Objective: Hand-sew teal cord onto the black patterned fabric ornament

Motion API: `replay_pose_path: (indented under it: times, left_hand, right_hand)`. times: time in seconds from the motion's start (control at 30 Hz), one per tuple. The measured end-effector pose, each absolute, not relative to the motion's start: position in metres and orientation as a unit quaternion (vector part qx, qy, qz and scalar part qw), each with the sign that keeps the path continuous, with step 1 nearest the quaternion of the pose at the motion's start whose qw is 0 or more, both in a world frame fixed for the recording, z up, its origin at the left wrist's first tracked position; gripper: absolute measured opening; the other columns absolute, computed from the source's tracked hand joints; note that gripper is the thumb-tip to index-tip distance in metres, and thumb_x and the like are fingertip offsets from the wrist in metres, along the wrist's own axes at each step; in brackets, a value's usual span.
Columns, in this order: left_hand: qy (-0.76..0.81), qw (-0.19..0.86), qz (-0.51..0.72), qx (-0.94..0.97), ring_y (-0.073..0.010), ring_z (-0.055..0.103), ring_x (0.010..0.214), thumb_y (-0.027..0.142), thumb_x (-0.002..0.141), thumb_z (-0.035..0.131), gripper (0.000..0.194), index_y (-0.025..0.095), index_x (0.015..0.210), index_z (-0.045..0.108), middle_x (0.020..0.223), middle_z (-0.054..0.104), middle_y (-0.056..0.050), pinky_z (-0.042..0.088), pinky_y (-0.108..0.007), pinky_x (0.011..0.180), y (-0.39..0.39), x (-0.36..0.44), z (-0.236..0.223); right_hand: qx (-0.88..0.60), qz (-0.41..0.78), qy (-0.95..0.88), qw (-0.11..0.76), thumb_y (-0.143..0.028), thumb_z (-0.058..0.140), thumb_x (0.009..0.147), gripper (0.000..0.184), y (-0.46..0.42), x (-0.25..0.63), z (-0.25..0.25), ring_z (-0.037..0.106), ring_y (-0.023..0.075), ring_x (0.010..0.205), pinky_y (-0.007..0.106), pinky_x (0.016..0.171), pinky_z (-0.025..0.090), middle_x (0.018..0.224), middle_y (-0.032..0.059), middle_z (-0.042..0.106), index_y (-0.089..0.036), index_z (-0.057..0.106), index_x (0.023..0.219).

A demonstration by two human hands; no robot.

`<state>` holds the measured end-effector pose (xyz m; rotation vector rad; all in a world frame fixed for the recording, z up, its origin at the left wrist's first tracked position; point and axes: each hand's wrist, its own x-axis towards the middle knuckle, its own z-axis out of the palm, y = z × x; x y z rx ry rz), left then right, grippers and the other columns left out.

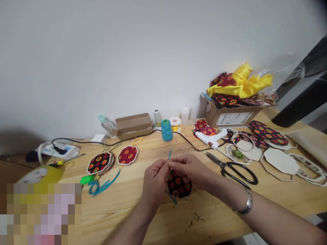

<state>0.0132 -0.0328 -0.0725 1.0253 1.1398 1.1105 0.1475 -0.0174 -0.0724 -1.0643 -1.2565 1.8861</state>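
My left hand [156, 177] and my right hand [191, 170] meet at the middle of the table, fingertips pinched together on a teal cord [170, 154]. One end of the cord sticks up above my fingers. Below them lies a black fabric ornament [181, 187] with red and orange flower rounds, partly covered by my right hand. Another teal strand [171, 197] shows at its lower left edge. Black-handled scissors [230, 168] lie open to the right of my right hand. A teal thread spool [167, 130] stands behind both hands.
Left are a red ornament [128, 155], stacked black ornaments [99, 164] and a teal tassel [103, 188]. A white glue gun [212, 137], pale wooden pieces [281, 161] and a cardboard box of fabric [230, 115] are right. A black cable [127, 135] crosses the back. Dark scraps lie in front.
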Motion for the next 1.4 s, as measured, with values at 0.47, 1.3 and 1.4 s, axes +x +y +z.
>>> replay_pose_path:
  times: [0.47, 1.3, 1.4]
  left_hand:
    - [0.529, 0.547, 0.430, 0.486, -0.0088, 0.038, 0.047, 0.036, 0.073, 0.058, 0.023, 0.016, 0.067, 0.067, 0.051, 0.050, 0.002, 0.030, -0.020, 0.045, -0.036, 0.016, -0.073]
    - [0.515, 0.648, 0.433, 0.358, -0.0024, 0.018, 0.039, 0.039, 0.066, 0.067, 0.037, 0.011, 0.091, 0.070, 0.041, 0.026, 0.010, 0.011, -0.016, 0.037, -0.032, 0.019, -0.068]
    - [0.520, 0.646, 0.435, 0.350, -0.0022, 0.020, 0.037, 0.038, 0.064, 0.069, 0.037, 0.012, 0.089, 0.070, 0.039, 0.028, 0.010, 0.012, -0.016, 0.036, -0.032, 0.020, -0.066]
  right_hand:
    - [-0.388, 0.754, -0.338, 0.409, -0.035, 0.071, 0.064, 0.028, -0.014, 0.147, -0.078, 0.028, 0.0020, 0.041, 0.018, 0.038, 0.015, 0.050, -0.0073, 0.038, -0.013, 0.055, 0.062]
    - [-0.447, 0.650, -0.411, 0.457, -0.033, 0.068, 0.064, 0.021, -0.008, 0.152, -0.074, 0.031, 0.0039, 0.043, 0.019, 0.040, 0.022, 0.052, -0.0041, 0.050, -0.013, 0.061, 0.062]
    - [-0.456, 0.633, -0.428, 0.456, -0.032, 0.068, 0.065, 0.020, -0.008, 0.153, -0.073, 0.034, 0.0045, 0.045, 0.019, 0.041, 0.024, 0.053, -0.0037, 0.050, -0.013, 0.061, 0.061]
